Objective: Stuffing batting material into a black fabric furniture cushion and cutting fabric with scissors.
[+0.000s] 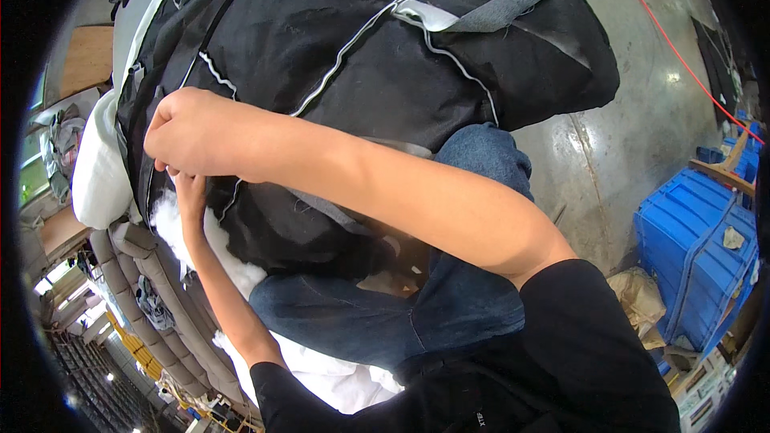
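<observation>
A large black fabric cover [321, 40] with pale cords along its seams spreads before me, over and beside my bent knees in blue jeans. My right arm reaches across to its left edge, where my right hand [183, 133] is closed in a fist on the cover's edge. Just below, my left hand [191, 192] is raised against the same edge. Its fingers look closed, but the right hand partly hides them, and what they hold does not show. White fluffy stuffing [237, 269] bulges out beside my left wrist. A grey fabric strip [513, 2] lies on the cover's far right.
Blue plastic bins [694, 232] stand at the right, beside a crumpled tan bag [638, 301]. A red cable [658, 24] crosses the concrete floor [585, 160]. At the left are a white padded roll [104, 168] and grey-brown padded cushions [160, 313]. White material [337, 381] lies below me.
</observation>
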The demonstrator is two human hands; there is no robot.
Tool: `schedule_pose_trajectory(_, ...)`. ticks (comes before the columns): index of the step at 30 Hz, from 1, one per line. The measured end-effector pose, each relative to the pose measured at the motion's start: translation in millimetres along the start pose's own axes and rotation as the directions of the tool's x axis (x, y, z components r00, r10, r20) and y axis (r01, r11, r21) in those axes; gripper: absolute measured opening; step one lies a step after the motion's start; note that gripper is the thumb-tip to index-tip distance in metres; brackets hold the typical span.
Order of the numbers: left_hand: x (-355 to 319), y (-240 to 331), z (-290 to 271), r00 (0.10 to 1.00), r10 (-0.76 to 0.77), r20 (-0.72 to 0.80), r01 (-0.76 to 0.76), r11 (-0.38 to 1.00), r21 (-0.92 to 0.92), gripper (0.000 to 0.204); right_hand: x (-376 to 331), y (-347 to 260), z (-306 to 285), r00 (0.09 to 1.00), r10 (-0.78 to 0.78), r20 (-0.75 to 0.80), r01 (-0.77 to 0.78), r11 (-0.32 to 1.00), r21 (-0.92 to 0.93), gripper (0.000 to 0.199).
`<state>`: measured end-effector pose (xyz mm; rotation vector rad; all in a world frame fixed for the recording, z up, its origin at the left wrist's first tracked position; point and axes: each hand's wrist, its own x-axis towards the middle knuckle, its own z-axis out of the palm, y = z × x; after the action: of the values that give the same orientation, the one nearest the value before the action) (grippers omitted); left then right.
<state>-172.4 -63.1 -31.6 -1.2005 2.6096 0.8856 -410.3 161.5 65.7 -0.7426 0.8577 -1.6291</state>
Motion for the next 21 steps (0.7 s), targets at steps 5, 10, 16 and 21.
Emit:
schedule_pose_trajectory(5,23.4,32.8,44.1,0.999,-0.032,0.014,0.033,0.993,-0.111,0.065,0.0,3.5,-6.5,0.989,0.124,0.076,-0.123,0.992,-0.027,0.021)
schedule_pose_trajectory(10,63.6,21.4,17.4,0.999,-0.013,0.037,0.02,0.98,-0.198,0.064,15.7,13.1,-2.0,0.999,0.009,-0.048,-0.009,1.0,0.018,0.02)
schedule_pose_trajectory(16,78.6,11.2,6.8,0.998,-0.011,0.069,0.034,0.939,-0.343,0.063,6.4,7.0,-2.4,0.997,0.078,-0.021,-0.077,0.997,0.024,0.015)
schedule_pose_trajectory(21,58.6,-14.7,4.6,0.996,-0.053,0.071,0.08,0.882,-0.464,0.062,6.0,11.9,-2.2,0.992,0.096,0.077,-0.095,0.995,-0.022,0.018)
